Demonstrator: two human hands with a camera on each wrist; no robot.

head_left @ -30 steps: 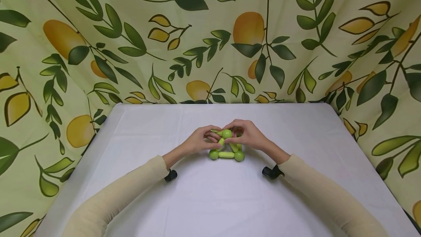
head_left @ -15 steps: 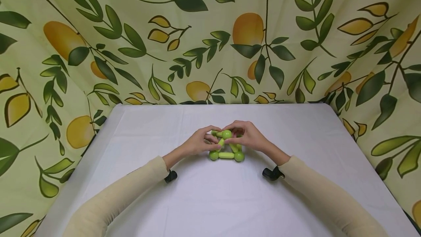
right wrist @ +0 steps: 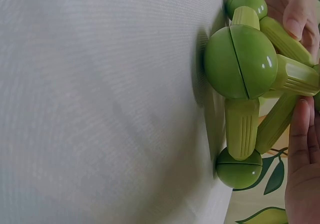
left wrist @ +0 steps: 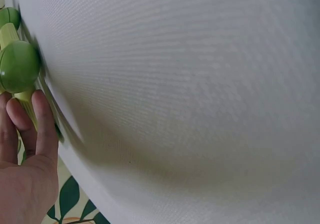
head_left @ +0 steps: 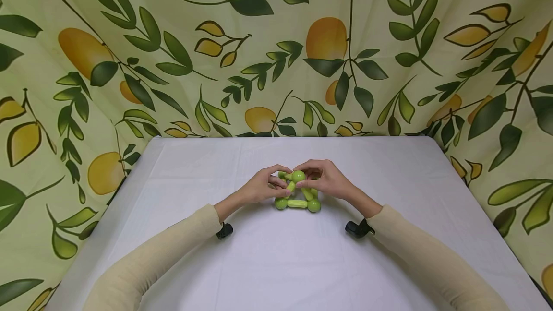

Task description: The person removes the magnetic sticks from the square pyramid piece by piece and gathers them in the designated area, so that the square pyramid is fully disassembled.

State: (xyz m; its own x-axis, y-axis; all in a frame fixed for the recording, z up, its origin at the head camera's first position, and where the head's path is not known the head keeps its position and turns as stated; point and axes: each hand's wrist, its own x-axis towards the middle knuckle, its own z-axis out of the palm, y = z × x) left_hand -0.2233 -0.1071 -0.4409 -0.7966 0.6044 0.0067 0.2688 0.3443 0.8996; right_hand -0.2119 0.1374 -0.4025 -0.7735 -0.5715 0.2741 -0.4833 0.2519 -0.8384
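Observation:
Both hands are at a green ball-and-stick building toy (head_left: 297,203) on the white table, made of dark green balls joined by light green ridged rods. Rods lean up from its base to a top ball (head_left: 298,176). The left hand (head_left: 262,186) holds it from the left, thumb on a slanting rod (head_left: 291,186). From the right, the right hand (head_left: 326,176) grips it near the top ball, thumb just beneath. In the right wrist view, a large ball (right wrist: 241,62) joins several rods, fingers of both hands on the rods behind it. The right fingers partly hide the far rods.
White cloth covers the table (head_left: 294,263), which ends at a far edge behind the toy. A leaf-and-fruit patterned curtain (head_left: 276,61) hangs behind and along both sides. Black wrist cameras (head_left: 357,227) sit below each wrist.
The left fingers have shifted slightly, and more of the green piece left of the top ball shows between them. Both arms and the toy stay almost in place.

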